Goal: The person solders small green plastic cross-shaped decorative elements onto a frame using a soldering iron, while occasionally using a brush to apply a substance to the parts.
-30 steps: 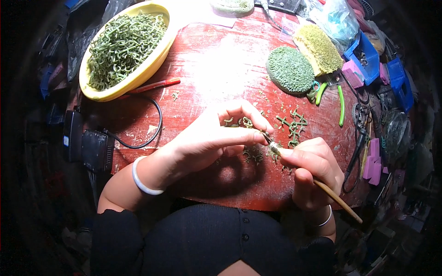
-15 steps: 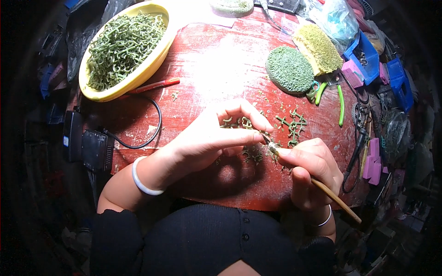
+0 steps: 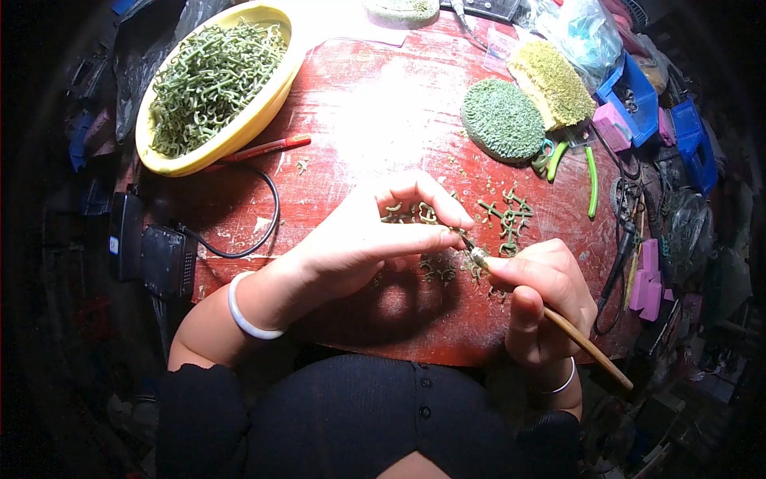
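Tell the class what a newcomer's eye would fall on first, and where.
Probably the yellow bowl heaped with green curled pieces, at the red table's upper left. Next, near the middle, the right hand grips a wooden-handled tool, its tip by the left hand. At the upper right, a round green pad lies beside a yellowish block.

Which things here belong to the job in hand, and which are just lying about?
In use, it seems: wooden-handled tool in the right hand, tiny piece pinched in the left hand, loose green pieces, yellow bowl of similar pieces.

Lying about, apparently: red pen, pink blocks, green-handled pliers, blue trays.
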Available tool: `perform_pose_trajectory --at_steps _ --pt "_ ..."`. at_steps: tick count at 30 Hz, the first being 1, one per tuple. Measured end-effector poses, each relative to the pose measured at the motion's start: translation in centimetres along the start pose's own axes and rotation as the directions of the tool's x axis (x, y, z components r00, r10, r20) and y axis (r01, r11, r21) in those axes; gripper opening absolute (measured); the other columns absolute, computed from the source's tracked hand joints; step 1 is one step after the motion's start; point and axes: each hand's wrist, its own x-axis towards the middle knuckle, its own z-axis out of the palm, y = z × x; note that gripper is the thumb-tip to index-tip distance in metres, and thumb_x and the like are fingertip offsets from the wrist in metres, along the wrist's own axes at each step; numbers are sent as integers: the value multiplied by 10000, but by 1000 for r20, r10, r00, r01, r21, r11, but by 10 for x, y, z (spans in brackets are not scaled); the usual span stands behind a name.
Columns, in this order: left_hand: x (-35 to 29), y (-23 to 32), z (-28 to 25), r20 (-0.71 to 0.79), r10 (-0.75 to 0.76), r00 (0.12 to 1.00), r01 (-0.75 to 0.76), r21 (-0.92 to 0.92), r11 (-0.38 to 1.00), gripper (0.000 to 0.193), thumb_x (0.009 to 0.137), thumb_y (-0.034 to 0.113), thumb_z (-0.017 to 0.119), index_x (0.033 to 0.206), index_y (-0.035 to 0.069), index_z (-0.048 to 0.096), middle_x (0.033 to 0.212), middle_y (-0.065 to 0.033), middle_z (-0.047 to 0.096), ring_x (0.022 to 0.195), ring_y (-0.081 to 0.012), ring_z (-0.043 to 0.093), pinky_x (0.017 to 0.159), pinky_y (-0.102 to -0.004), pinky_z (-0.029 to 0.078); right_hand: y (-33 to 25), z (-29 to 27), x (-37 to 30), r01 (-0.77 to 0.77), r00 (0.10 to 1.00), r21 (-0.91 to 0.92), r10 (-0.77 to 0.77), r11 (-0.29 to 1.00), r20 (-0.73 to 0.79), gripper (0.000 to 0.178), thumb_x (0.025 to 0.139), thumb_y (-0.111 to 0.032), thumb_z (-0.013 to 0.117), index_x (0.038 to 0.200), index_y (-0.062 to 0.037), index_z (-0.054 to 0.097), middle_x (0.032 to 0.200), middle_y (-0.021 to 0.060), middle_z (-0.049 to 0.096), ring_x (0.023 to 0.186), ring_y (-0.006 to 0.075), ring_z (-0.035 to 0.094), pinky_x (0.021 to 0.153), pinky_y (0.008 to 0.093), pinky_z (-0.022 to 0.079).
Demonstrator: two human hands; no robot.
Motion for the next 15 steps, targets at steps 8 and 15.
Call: perform_pose_trajectory --at_steps 8,15 --pt "-1 -1 0 -26 -57 998 55 -39 998 159 889 12 720 1015 54 632 1109 -82 681 974 -124 639 790 -238 502 2 1 1 26 1000 23 -27 999 16 223 971 -182 685 1005 36 718 775 106 661 628 226 604 545 324 490" --pt "0 1 0 -19 -30 999 30 28 999 156 895 12 712 1015 54 622 1116 -85 681 972 -117 635 761 -225 493 0 -1 1 -23 999 8 23 1000 28 224 969 -188 690 1000 32 721 783 110 668 636 229 613 551 322 497"
